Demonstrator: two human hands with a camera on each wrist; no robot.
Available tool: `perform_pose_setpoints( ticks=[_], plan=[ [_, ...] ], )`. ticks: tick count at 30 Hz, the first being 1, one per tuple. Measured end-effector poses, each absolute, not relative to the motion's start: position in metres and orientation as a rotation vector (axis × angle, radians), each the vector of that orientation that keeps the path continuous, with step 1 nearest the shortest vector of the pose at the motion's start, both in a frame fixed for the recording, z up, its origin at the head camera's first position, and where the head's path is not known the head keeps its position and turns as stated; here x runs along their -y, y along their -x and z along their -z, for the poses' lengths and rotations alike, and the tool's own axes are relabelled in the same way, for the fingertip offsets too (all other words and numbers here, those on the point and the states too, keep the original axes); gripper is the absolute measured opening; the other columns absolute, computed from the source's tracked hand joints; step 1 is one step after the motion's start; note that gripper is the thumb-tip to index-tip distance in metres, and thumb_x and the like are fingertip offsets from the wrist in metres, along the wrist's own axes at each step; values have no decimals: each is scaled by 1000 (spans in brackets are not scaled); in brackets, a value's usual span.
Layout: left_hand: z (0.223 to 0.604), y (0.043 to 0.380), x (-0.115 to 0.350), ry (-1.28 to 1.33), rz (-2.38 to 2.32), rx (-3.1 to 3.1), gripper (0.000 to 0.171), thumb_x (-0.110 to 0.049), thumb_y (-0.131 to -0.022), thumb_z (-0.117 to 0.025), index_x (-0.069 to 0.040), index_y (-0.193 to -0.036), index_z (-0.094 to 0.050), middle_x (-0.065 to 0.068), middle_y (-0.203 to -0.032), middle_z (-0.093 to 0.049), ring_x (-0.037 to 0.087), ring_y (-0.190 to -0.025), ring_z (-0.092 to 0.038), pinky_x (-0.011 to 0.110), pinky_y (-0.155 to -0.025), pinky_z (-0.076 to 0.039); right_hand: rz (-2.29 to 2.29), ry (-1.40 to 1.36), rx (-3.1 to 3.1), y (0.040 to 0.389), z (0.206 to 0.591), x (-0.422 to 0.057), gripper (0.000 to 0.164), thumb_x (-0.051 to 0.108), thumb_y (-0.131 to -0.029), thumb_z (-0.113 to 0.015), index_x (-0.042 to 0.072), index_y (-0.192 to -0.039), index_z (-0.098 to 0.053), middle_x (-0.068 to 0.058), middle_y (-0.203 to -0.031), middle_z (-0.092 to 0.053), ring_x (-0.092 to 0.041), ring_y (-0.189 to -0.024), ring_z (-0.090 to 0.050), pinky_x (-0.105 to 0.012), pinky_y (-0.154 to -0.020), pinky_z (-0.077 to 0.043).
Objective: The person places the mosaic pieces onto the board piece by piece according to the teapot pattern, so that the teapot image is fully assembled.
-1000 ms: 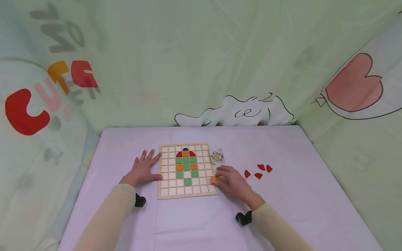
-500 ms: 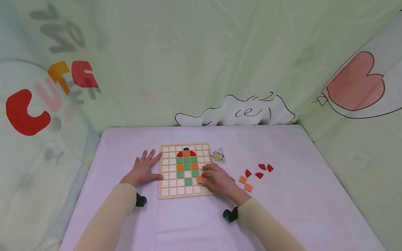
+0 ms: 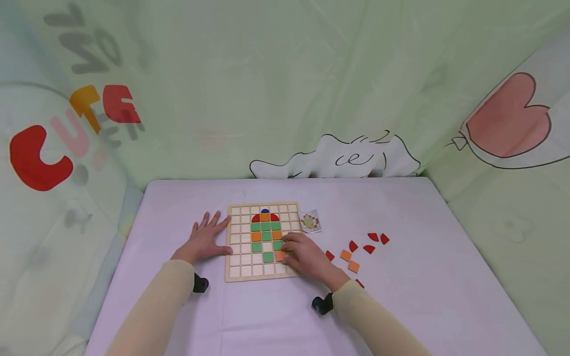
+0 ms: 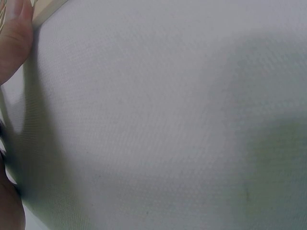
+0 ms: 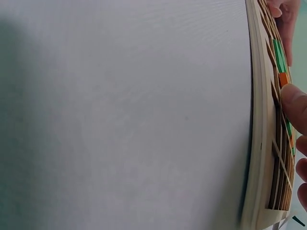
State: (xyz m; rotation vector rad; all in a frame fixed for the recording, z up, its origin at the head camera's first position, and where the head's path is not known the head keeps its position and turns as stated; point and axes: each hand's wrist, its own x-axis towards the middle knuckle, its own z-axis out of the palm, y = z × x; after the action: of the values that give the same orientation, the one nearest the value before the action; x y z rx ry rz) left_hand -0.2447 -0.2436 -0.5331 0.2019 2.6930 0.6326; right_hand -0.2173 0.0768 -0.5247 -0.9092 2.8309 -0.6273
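Observation:
A wooden grid board lies on the table, with green, orange, red and blue tiles set in several of its cells. My left hand has its fingers spread; fingertips and thumb touch the board's left edge. Over the board's lower right part, my right hand pinches an orange square tile at a cell to the right of the lowest green tile. In the right wrist view the thumb meets that orange tile, while the other fingertips' contact is hidden. The left wrist view catches part of the left hand and mostly cloth.
A small printed pattern card lies against the board's upper right edge. To the right are loose orange square tiles and several red quarter-round tiles, one partly covered by the right sleeve. Printed fabric walls surround the table.
My right hand has moved left from the board's right edge, bringing the orange tile to a cell beside the lowest green tile. The left hand stays at the board's edge.

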Motion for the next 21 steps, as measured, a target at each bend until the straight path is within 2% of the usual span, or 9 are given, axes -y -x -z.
perform_pose_setpoints(
  ticks=[21],
  plan=[
    [527, 243, 242, -211, -601, -2711, 105, -49, -82, -81, -15, -163, -25, 22, -171, -9, 50, -157, 2, 71, -123, -2, 637, 882, -2833, 217, 526, -73, 27, 24, -88, -81, 10, -111, -78, -9, -138, -65, -30, -135, -55, -44, -112, -48]
  ],
)
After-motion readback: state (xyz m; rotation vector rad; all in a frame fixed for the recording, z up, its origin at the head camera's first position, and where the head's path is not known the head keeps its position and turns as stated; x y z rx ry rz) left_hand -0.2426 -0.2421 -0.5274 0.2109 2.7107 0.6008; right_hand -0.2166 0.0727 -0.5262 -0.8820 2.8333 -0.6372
